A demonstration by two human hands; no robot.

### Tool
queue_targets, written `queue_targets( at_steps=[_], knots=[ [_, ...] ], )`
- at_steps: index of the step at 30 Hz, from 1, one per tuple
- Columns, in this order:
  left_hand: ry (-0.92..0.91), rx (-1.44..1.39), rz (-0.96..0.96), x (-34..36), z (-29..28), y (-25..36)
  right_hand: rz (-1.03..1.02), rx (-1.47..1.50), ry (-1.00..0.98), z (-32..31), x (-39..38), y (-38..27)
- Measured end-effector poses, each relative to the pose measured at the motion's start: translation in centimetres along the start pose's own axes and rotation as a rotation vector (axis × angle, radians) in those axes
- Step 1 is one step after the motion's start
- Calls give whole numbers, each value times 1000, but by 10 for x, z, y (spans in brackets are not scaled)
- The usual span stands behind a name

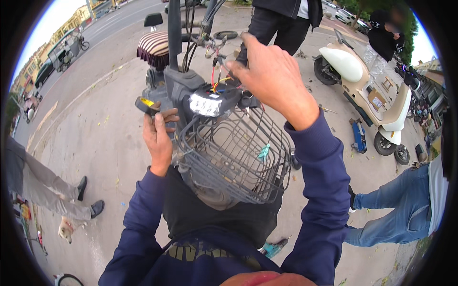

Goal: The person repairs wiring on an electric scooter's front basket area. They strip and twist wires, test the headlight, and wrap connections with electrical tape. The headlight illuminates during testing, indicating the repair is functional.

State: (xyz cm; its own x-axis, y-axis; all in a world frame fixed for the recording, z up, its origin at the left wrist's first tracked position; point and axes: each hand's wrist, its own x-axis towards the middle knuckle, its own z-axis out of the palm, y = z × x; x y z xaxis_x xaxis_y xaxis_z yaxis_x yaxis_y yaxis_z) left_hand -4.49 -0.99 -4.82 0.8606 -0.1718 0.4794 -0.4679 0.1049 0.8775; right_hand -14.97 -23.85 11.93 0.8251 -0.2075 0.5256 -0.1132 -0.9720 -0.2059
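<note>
I look down on the front of an electric bicycle with a grey wire basket [238, 157] and a headlight [206, 105] above it. My left hand [158, 136] grips a small black and yellow tool [145, 105] against the left side of the headlight housing. My right hand [269, 76] reaches over the top, its fingers closed on the loose red, yellow and blue wires [217, 78] coming out behind the headlight. Both my arms are in dark blue sleeves. The bicycle's striped seat [153, 47] is farther off.
A cream scooter [369, 90] stands at the right with a blue tool [359, 136] on the pavement beside it. People stand around: jeans at the right, grey trousers at the left, dark trousers ahead. A small dog [67, 229] is at lower left. A teal power tool [273, 249] lies by my feet.
</note>
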Motion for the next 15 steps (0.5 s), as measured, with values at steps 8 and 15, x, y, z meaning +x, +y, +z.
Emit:
queue_targets(
  at_steps=[8,15],
  knots=[
    [-51,-93,-22,-17,1,7,30,42,-219,19,-28,18],
    [-80,-174,58,-28,4,0,-39,186,54,15,-16,-29]
  ],
)
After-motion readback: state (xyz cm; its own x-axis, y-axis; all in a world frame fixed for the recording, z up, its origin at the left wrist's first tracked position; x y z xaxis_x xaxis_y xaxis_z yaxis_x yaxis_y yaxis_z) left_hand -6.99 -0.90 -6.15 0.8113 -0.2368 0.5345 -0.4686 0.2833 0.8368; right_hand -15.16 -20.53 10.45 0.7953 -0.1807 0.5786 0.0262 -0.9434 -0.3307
